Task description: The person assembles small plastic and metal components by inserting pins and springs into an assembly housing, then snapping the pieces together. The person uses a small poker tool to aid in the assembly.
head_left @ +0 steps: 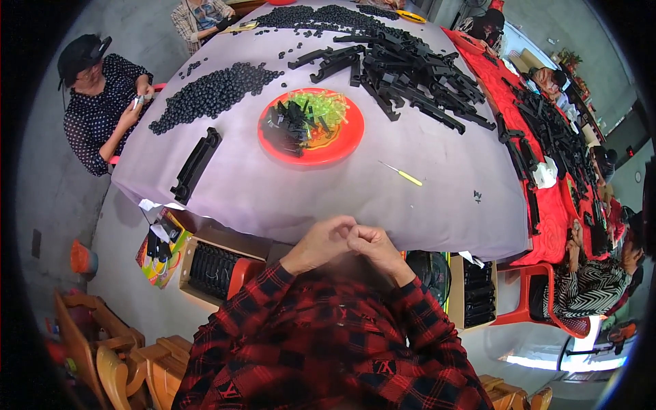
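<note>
Close to my body at the table's near edge, my left hand (319, 244) and my right hand (375, 247) meet with curled, pinched fingers. Anything between the fingertips is hidden or too small to make out. Beyond them, a red plate (321, 156) carries small black clips (290, 124) and translucent yellow-green pieces (326, 107). A thin-shafted screwdriver-like tool with a yellow handle (410, 178) lies to the right of the plate. One long black plastic part (196, 166) rests alone at the left.
Round black pieces (215, 93) form a heap at the left; long black parts (424, 75) pile up at the far right. Boxes of black parts, one at left (212, 270) and one at right (476, 294), stand below the table edge. Other people sit around, including beside a red-covered table (553, 205).
</note>
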### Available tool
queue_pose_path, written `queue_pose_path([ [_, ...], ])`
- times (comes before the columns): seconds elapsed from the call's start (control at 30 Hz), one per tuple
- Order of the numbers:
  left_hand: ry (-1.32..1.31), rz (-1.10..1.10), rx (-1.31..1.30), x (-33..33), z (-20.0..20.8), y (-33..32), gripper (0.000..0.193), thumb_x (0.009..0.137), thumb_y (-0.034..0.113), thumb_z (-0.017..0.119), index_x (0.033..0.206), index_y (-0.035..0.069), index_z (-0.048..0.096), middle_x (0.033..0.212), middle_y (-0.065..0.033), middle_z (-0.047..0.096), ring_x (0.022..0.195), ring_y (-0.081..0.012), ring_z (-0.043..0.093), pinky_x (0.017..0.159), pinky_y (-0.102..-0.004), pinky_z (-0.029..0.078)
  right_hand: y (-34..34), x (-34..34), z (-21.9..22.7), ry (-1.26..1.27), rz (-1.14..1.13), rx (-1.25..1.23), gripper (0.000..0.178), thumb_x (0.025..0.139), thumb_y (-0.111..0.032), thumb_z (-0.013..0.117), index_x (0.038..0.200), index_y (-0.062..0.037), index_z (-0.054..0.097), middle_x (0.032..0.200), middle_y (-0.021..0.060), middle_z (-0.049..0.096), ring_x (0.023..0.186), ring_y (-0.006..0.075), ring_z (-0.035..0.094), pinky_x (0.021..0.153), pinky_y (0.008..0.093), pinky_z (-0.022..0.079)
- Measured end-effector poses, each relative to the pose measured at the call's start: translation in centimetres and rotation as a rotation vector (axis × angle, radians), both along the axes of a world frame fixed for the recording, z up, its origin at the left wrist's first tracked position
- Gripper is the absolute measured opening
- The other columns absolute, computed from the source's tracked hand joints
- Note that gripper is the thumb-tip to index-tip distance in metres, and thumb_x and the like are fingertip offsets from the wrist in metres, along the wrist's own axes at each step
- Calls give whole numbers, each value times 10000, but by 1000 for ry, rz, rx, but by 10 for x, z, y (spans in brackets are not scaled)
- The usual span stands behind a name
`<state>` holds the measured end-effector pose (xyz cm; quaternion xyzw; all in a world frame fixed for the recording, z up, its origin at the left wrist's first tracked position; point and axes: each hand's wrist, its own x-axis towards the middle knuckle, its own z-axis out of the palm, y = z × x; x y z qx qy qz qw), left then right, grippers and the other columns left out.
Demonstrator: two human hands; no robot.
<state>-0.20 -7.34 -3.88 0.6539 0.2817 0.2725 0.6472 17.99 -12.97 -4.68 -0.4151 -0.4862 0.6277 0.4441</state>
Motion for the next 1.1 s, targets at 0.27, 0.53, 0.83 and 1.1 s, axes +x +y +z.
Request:
queue_pose_path([
  [0.27,121,-47,68,0,-4,-2,357,891,90,678,1219,-7,576,945,2,570,851,-83,563,764,-245,500,-3,-2,5,-26,107,-39,315,1013,-305,500,818,-72,585,755,-35,530,688,65,472,627,227,380],
  [0.53,165,-107,91,3,-6,0,376,908,61,637,1268,-10,553,1052,-35,579,927,-113,586,787,-263,515,-2,-3,0,-109,-1,-72,351,984,-285,545,740,-47,631,686,-47,519,634,49,447,569,232,361],
  [0.83,120,-145,-6,3,3,-4,347,952,104,579,1279,-4,528,962,-16,587,816,-85,561,722,-255,499,-1,-2,-1,-137,-38,-12,315,962,-256,601,744,-43,681,662,-58,545,654,39,482,593,234,407],
  [1.1,70,-138,1,4,-7,-3,312,955,111,582,1243,3,526,965,-19,595,817,-85,565,725,-249,493,1,-2,-5,-97,-78,-47,317,957,-276,623,722,-63,641,680,-55,541,635,43,469,576,228,387],
])
